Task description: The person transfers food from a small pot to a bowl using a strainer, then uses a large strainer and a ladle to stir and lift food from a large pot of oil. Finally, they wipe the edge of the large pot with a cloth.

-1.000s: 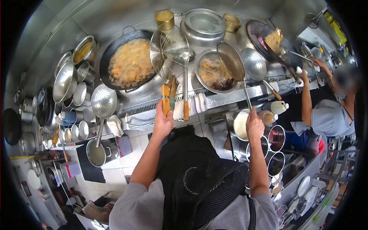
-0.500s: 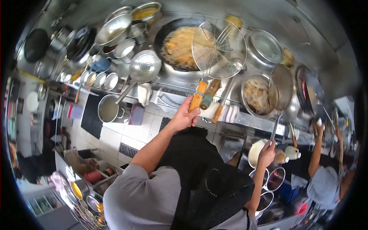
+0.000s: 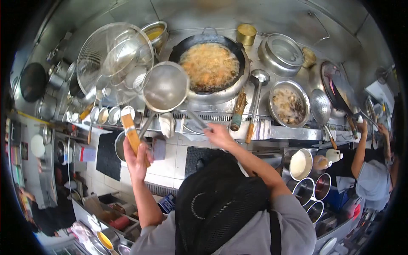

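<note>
My left hand [image 3: 138, 159] is closed around the wooden handle of a large wire skimmer [image 3: 91, 63], whose round basket is raised over the bowls at the left. My right hand [image 3: 219, 135] grips the metal handle of a round mesh strainer [image 3: 165, 87], held left of the wok and close beside the skimmer's rim. Orange-brown pieces bubble in oil inside the black wok [image 3: 175, 55]. A metal pot [image 3: 272, 117] with dark bits and foamy liquid stands to the right. Between them lie a ladle [image 3: 256, 100] and a bamboo brush [image 3: 239, 108].
A perforated ladle [image 3: 320, 106] rests at the right, near a lidded pot [image 3: 272, 63]. A white cloth [image 3: 167, 125] hangs at the counter's front edge. Another person [image 3: 369, 182] works at the far right. Several containers stand behind me, including one with pale batter [image 3: 300, 165].
The skimmer in my left hand has swung left, away from above the wok. My right hand has carried the mesh strainer from the right-hand pot to the wok's left side.
</note>
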Demonstrator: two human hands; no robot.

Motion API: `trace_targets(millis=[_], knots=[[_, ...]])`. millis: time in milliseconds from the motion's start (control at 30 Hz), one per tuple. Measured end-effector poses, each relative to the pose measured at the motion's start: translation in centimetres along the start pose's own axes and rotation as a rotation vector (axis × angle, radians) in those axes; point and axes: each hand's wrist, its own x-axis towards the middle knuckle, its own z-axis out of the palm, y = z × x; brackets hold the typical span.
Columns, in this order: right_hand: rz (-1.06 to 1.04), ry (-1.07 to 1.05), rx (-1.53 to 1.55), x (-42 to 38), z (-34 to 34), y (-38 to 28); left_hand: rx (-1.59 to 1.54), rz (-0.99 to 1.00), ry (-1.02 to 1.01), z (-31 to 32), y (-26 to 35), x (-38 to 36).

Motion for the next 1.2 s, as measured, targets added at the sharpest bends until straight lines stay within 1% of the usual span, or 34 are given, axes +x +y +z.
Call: trace_targets(millis=[33, 67, 133, 200, 233, 267, 333, 467, 533, 567, 633, 667, 733, 800, 833, 867, 900, 967, 1000, 1033, 1100, 1133, 1200], knots=[[0.008, -0.049, 0.007, 2.2, 2.0, 0.3, 0.006, 0.027, -0.013, -1.5, -0.5, -0.2], [0.007, -0.036, 0.011, 3.9, 3.8, 0.1, -0.009, 0.014, 0.002, -2.4, -0.6, -0.7], [0.142, -0.128, 0.108, 6.6, 6.8, -0.1, -0.022, 0.002, 0.013, -4.0, -0.9, -1.6], [0.145, -0.153, 0.115, 8.2, 8.5, 0.7, 0.023, -0.058, -0.012, -5.7, -1.4, -2.1], [0.156, -0.176, 0.121, 8.6, 9.1, 1.3, 0.022, -0.061, -0.032, -6.3, -1.8, -2.0], [0.173, -0.155, 0.127, 8.6, 9.6, 2.2, -0.006, -0.095, -0.029, -6.8, -2.4, -2.1], [0.133, -0.109, 0.025, 8.3, 9.9, 3.7, -0.073, -0.151, -0.039, -7.4, -3.4, -1.8], [0.159, -0.103, -0.058, 7.2, 9.3, 2.8, -0.132, -0.206, -0.095, -7.4, -4.6, -0.1], [0.108, 0.046, -0.146, 6.7, 8.9, 3.1, -0.188, -0.262, -0.126, -7.1, -5.1, 0.8], [0.112, 0.054, -0.141, 6.8, 8.7, 3.6, -0.186, -0.263, -0.135, -6.8, -5.3, 1.4], [-0.092, 0.197, -0.519, 6.8, 8.1, 4.2, -0.199, -0.270, -0.181, -6.0, -5.3, 2.2], [-0.084, 0.208, -0.512, 6.6, 7.3, 4.7, -0.194, -0.272, -0.195, -5.7, -5.3, 2.4], [-0.274, 0.463, -0.519, 4.4, 4.0, 4.0, -0.192, -0.284, -0.207, -4.9, -5.2, 2.7], [-0.086, 0.853, -0.551, 1.5, -1.1, 4.3, -0.195, -0.283, -0.231, -3.8, -4.9, 2.9], [0.003, 0.988, -0.835, 1.1, -4.2, 6.5, -0.198, -0.276, -0.237, -3.2, -4.8, 2.8], [0.149, 1.036, -0.799, 0.9, -6.2, 8.4, -0.197, -0.276, -0.249, -2.8, -5.0, 2.9], [0.289, 0.987, -0.762, 1.6, -7.9, 10.9, -0.201, -0.278, -0.272, -2.4, -5.4, 3.1], [0.467, 0.775, -0.848, 3.0, -9.8, 12.4, -0.211, -0.269, -0.305, -0.6, -5.3, 3.4], [0.549, 0.628, -0.953, 4.2, -10.5, 14.4, -0.233, -0.285, -0.320, 0.5, -4.8, 3.5], [0.589, 0.607, -0.926, 5.3, -10.8, 16.3, -0.250, -0.301, -0.336, 1.4, -4.4, 3.6], [0.721, 0.580, -0.856, 5.2, -11.2, 12.9, -0.223, -0.300, -0.374, 2.8, -4.1, 3.8], [0.730, 0.587, -0.840, 5.2, -11.4, 13.0, -0.219, -0.298, -0.381, 3.7, -3.8, 3.6], [0.512, 0.713, -0.627, 4.7, -12.3, 13.7, -0.211, -0.302, -0.395, 5.0, -3.9, 3.4]])
